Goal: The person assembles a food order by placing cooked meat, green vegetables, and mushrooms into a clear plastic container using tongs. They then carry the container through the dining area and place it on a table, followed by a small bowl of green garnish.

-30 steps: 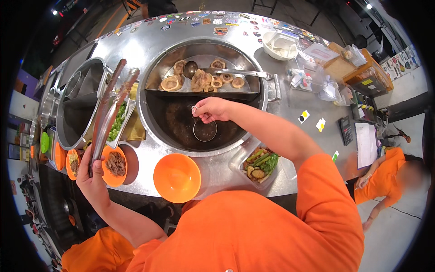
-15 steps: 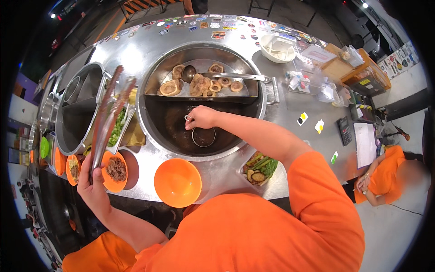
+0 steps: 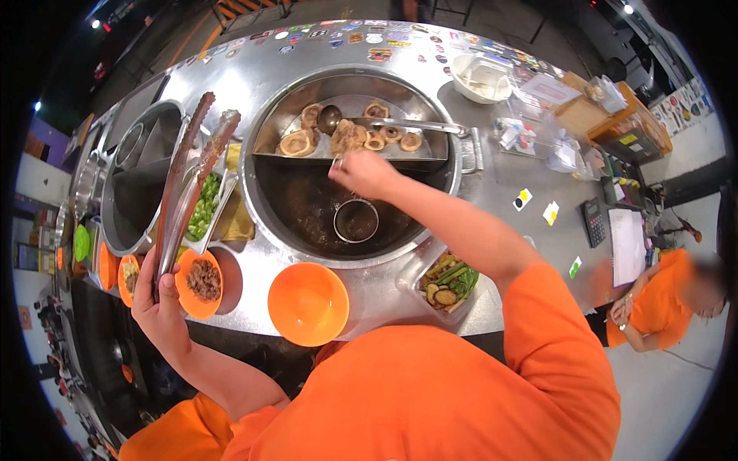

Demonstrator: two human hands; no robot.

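My right hand [image 3: 365, 173] reaches over a large round steel pot [image 3: 461, 157] and grips the thin wire handle of a small round strainer [image 3: 356, 221] that sits in the dark broth of the near half. The far half, behind a divider, holds several pale round pieces and a ladle [image 3: 330, 119]. At the counter's near left edge, my left hand [image 3: 157, 303] holds long metal tongs [image 3: 188, 177] by their lower end, tips pointing away and up over the counter.
An empty orange bowl [image 3: 307, 303] and an orange bowl of brown mince [image 3: 201, 280] stand at the front edge. A clear container of cooked vegetables [image 3: 447, 280] sits to the right, a tray of greens [image 3: 204, 207] and a second pot [image 3: 142, 184] to the left. A person in orange [image 3: 669, 296] sits far right.
My right hand has shifted slightly toward the pot's divider, still on the strainer's handle. My left hand keeps the tongs raised in about the same place.
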